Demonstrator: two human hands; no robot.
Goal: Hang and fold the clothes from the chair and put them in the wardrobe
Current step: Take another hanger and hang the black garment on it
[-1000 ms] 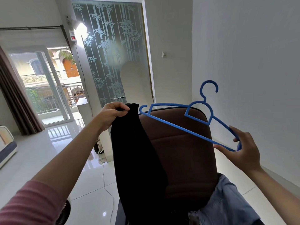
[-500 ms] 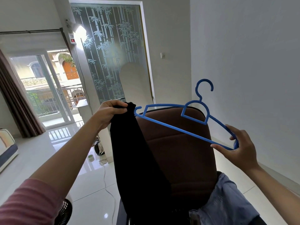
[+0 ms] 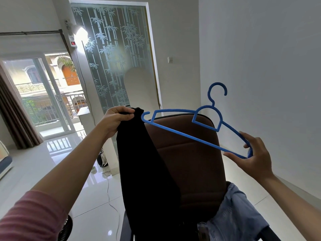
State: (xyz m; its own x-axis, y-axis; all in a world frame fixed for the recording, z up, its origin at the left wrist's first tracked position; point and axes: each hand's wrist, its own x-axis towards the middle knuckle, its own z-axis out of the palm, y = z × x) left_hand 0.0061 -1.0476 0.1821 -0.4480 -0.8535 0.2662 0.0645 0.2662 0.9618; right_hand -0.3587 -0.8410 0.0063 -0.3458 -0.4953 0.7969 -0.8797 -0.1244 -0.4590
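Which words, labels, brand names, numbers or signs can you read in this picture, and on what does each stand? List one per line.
None can be read.
Box on the wall, with a small red patch: too small to show any text.
Jeans on the chair: the patch at the waistband is blurred.
Hanger and black garment: no print shows.

The black garment (image 3: 145,171) hides the chair's (image 3: 191,153) left side.

**Colours and patterns**

Hanger (image 3: 182,134): showing plain blue. Garment (image 3: 145,171): showing solid black. Chair (image 3: 191,153): showing brown. Jeans (image 3: 234,214): showing pale, faded blue. Sleeve (image 3: 29,218): showing dusty pink, ribbed. Glass panel (image 3: 111,54): showing grey-green with pale bamboo print. Curtain (image 3: 15,119): showing dark brown.
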